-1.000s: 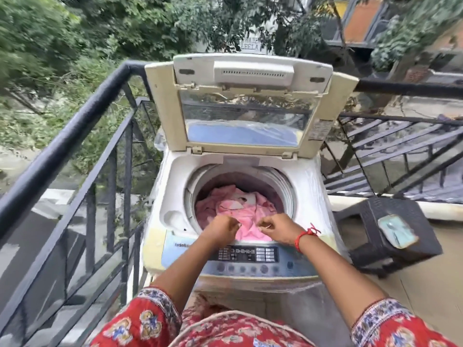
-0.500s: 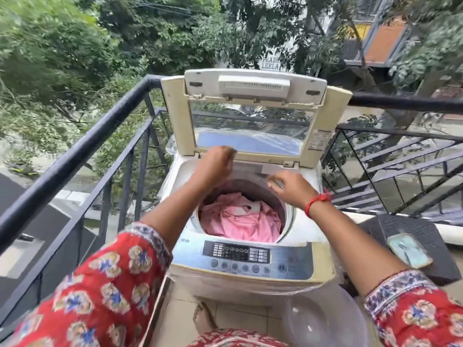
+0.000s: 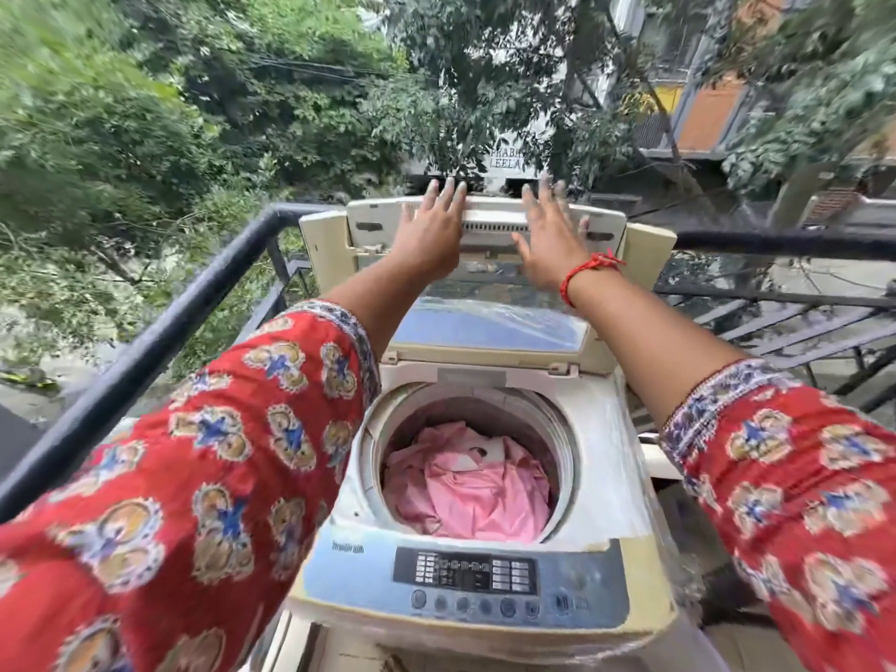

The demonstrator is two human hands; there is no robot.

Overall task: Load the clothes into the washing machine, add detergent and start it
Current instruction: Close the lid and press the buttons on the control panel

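Observation:
A white top-loading washing machine (image 3: pixel 611 458) stands in front of me with its lid (image 3: pixel 489 332) raised upright. Pink clothes (image 3: pixel 475 487) lie bunched in the drum. My left hand (image 3: pixel 431 230) and my right hand (image 3: pixel 550 240) are stretched out to the lid's top edge, fingers spread and laid against it, with fingertips over the rim. Neither hand holds anything. A red thread band circles my right wrist. The control panel (image 3: pixel 465 574) with buttons runs along the machine's front edge.
A black metal railing (image 3: pixel 160 332) runs along the left and behind the machine, with more rails on the right (image 3: pixel 776 303). Trees and buildings lie beyond. My red patterned sleeves fill the lower corners.
Both hands have left the pink clothes in the drum, risen past the opening and reached the top edge of the raised lid. The view has tilted upward and closer.

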